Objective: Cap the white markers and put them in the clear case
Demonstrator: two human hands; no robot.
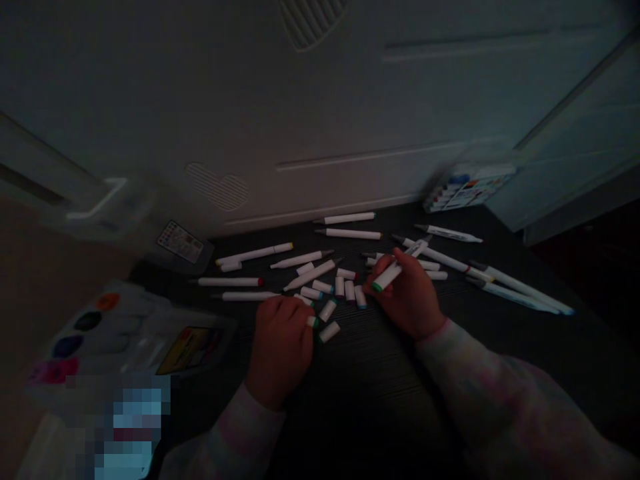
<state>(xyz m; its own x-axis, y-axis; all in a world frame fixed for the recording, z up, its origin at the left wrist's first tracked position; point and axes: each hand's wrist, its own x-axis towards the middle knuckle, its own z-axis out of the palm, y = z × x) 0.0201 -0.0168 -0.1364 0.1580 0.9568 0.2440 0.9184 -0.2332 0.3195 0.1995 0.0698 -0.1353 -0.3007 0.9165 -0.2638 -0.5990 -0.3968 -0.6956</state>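
My right hand point(407, 297) is closed around a white marker point(390, 272) whose green end points down and left. My left hand point(283, 343) is curled shut, and a white marker cap with a green end point(312, 321) shows at its thumb side; the rest is hidden by the fingers. Between the hands lie several loose white caps point(349, 291) with coloured ends. Two of them, one cap point(329, 309) and another cap point(330, 332), rest just right of my left hand. Uncapped white markers point(310, 274) are spread on the dark table point(360, 387) behind.
At the left stands a clear case of paints or markers point(117, 333), with a clear plastic box point(180, 243) behind it. A packed marker set point(473, 187) leans at the back right near the pale wall panel point(325, 120). More markers point(520, 297) lie right.
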